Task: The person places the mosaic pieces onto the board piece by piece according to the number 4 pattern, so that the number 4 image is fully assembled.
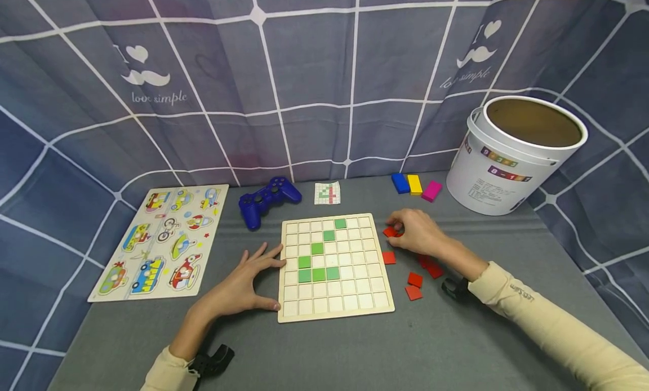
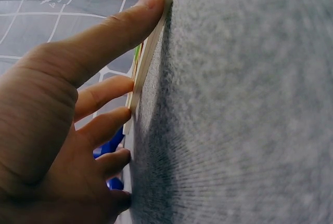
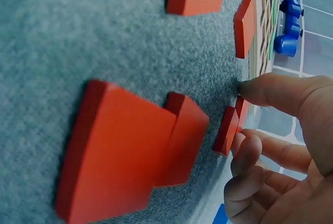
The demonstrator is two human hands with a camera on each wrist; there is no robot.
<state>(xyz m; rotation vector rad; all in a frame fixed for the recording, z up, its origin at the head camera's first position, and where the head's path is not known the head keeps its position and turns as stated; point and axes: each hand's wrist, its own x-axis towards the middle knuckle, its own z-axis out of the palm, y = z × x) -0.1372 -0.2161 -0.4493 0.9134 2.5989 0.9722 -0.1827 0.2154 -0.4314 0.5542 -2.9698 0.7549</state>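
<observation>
A wooden grid board (image 1: 336,301) lies on the grey table, with several green tiles (image 1: 318,274) set in its cells. My left hand (image 1: 270,275) rests flat beside the board, its straight fingers (image 2: 112,86) and thumb pressed against the board's left edge (image 2: 151,52). Right of the board my right hand (image 1: 396,233) curls over a red tile (image 1: 390,231). In the right wrist view the thumb and forefinger of that hand (image 3: 243,117) pinch this red tile (image 3: 227,129) by its edges. Several more red tiles (image 1: 414,279) (image 3: 130,156) lie loose beside the hand.
A blue game controller (image 1: 269,199) and a small pattern card (image 1: 327,192) lie behind the board. A vehicle puzzle board (image 1: 162,239) is at the left. Blue (image 1: 400,182), yellow (image 1: 414,184) and magenta blocks (image 1: 432,190) sit by a white bucket (image 1: 507,165) at the back right.
</observation>
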